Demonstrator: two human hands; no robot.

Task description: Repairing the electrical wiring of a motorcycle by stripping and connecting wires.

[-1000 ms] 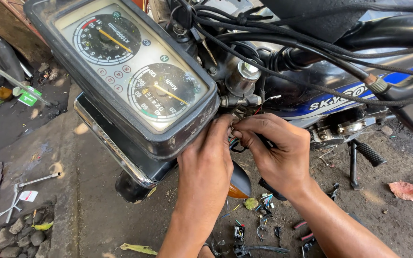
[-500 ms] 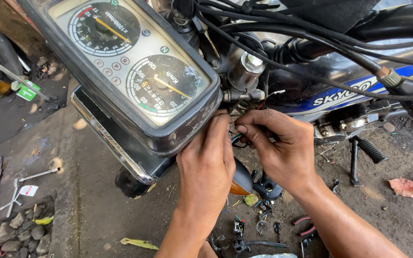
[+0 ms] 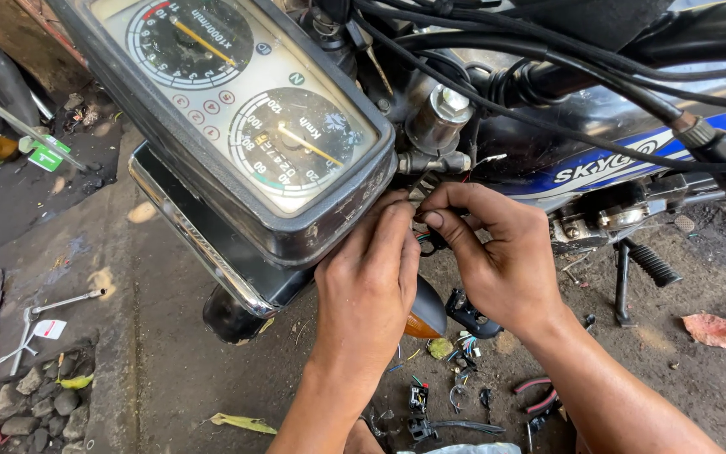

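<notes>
Both arms reach up from the bottom of the view. The left hand [image 3: 367, 282] shows its back, with its fingers curled up under the edge of the gauge panel [image 3: 254, 126]; what it grips is hidden, so I cannot tell. The right hand [image 3: 497, 256] sits just beside it, knuckles bent, with thumb and fingers pinched shut on the thin wires [image 3: 427, 240] right between the two hands. Behind them stands a shiny metal cap [image 3: 440, 113]. Small parts and red-handled pliers [image 3: 535, 395] lie on the ground.
</notes>
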